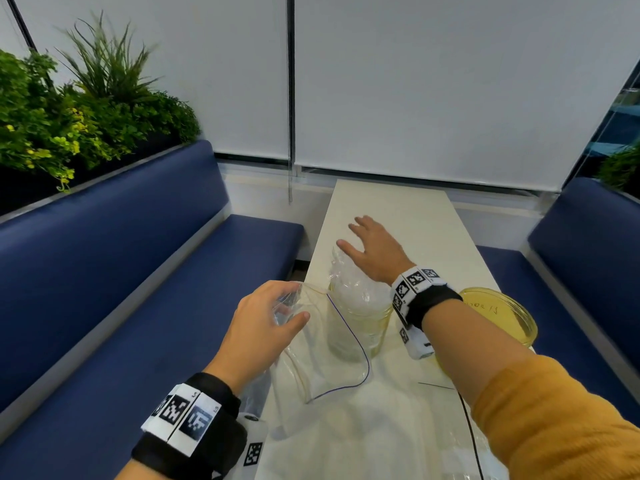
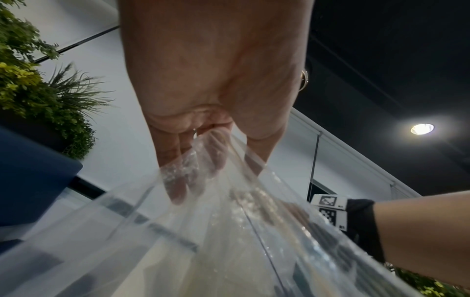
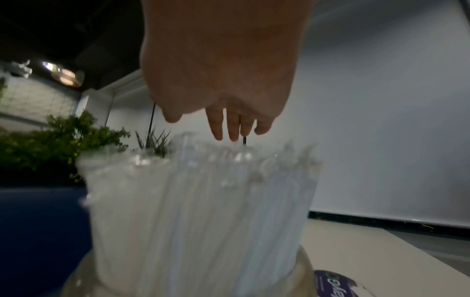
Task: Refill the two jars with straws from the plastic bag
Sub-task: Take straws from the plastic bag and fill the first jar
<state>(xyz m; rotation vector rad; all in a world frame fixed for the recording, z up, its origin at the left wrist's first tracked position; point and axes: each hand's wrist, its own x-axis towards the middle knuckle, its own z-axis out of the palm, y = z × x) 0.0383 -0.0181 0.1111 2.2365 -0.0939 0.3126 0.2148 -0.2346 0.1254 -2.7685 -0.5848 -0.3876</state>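
A glass jar (image 1: 360, 334) stands on the pale table (image 1: 398, 209), packed with upright clear wrapped straws (image 1: 349, 285) (image 3: 203, 211). My right hand (image 1: 360, 237) (image 3: 229, 128) hovers open just above the straw tops, fingers spread and holding nothing. My left hand (image 1: 291, 310) (image 2: 203, 156) pinches the rim of the clear zip bag (image 1: 322, 358) (image 2: 229, 231), which hangs open beside the jar. A second wide jar (image 1: 502, 313) sits to the right, partly hidden by my right forearm; I see no straws in it.
Blue benches (image 1: 138, 271) (image 1: 588, 254) flank the narrow table. Plants (image 1: 69, 109) stand behind the left bench. A thin black cable (image 1: 471, 427) runs across the near table. More clear plastic lies at the front edge.
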